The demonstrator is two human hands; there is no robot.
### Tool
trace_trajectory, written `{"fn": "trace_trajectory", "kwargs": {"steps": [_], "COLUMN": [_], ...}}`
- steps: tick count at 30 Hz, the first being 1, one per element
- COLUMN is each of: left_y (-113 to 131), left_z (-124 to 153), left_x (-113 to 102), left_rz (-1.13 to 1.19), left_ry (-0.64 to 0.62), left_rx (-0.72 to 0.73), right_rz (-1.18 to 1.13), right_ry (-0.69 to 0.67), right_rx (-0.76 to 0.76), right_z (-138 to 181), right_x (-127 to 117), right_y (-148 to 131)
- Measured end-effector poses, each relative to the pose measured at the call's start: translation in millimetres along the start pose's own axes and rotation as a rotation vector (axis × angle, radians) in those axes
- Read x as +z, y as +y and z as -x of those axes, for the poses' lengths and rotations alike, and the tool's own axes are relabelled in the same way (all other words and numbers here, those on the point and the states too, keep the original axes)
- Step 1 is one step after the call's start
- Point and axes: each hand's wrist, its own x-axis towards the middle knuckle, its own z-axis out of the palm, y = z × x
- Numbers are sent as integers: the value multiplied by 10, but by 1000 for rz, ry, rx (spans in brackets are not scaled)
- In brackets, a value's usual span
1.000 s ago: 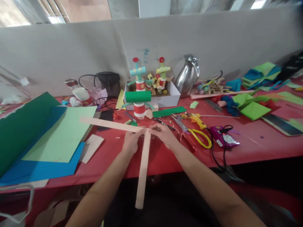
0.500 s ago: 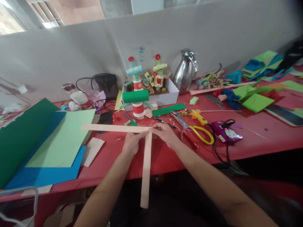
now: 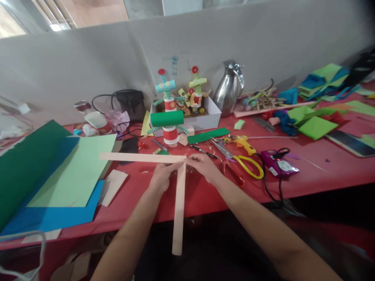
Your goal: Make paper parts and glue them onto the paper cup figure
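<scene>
Two long pale pink paper strips meet at a right angle on the red table (image 3: 322,171). One strip (image 3: 137,157) runs left along the table; the other strip (image 3: 178,210) hangs toward me over the table's edge. My left hand (image 3: 162,176) and my right hand (image 3: 203,166) both pinch the corner where the strips cross, fingers closed on the paper.
Green, light green (image 3: 73,171) and blue card sheets lie at left. Behind the hands stand a green-and-red paper robot figure (image 3: 170,125) and a white box (image 3: 205,117) with more figures. Yellow-handled scissors (image 3: 249,166), a glue gun (image 3: 241,143), a steel jug (image 3: 230,88) and paper scraps lie to the right.
The left-running strip has swung from a slant to lie level, square to the hanging strip. Both hands stay pinched on the joint.
</scene>
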Motion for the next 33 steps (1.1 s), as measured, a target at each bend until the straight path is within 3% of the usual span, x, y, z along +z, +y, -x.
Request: {"fn": "trace_trajectory", "kwargs": {"steps": [7, 15, 22, 26, 33], "left_y": [4, -18, -50, -11, -54], "left_z": [17, 39, 47, 12, -61], "left_x": [-14, -6, 28, 20, 31], "left_rz": [39, -70, -48, 58, 263], "left_ry": [-117, -47, -72, -158, -16], "left_rx": [-1, 35, 137, 52, -53], "right_rz": [27, 7, -133, -302, -339], "right_ry": [18, 61, 23, 20, -10], "right_rx": [-90, -142, -80, -3, 114], "right_z": [6, -1, -29, -63, -104], "right_x": [33, 54, 76, 65, 92], "right_y": [7, 27, 40, 15, -13]}}
